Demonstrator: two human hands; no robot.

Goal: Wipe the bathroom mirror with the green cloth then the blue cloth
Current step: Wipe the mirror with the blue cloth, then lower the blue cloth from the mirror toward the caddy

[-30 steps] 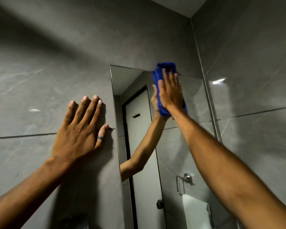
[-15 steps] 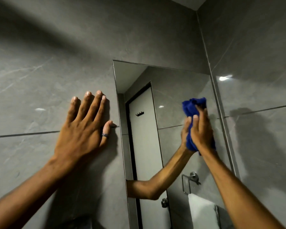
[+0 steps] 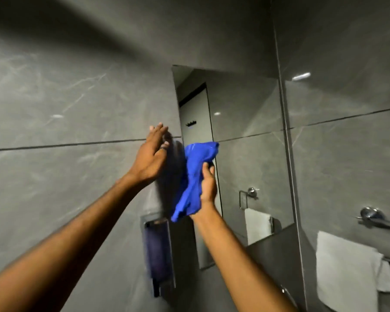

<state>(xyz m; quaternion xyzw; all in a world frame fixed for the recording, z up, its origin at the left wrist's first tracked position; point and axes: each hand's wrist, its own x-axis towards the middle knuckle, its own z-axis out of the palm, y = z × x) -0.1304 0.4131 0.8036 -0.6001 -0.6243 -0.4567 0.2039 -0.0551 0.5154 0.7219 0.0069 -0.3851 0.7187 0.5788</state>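
Looks like the blue-cloth pass: right hand (image 3: 206, 188) grips the bunched blue cloth (image 3: 193, 179) against the mirror's (image 3: 245, 131) left edge, about mid-height. Left hand (image 3: 152, 156) is spread wide, holding nothing, by the wall (image 3: 65, 97). Next move probably needs the cloth flattened and swept across. Green cloth isn't in view. Motion blur smears the dark dispenser (image 3: 159, 251) lower down.

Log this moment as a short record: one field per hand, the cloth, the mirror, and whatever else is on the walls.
left hand: open, fingers spread, next to the wall left of the mirror
right hand: gripping the blue cloth
blue cloth: bunched, hanging down from the grip, in front of the mirror's left edge
mirror: upright, reflects a door and towel
wall items: dark dispenser below left hand; white towel on rail at right
green cloth: not in view
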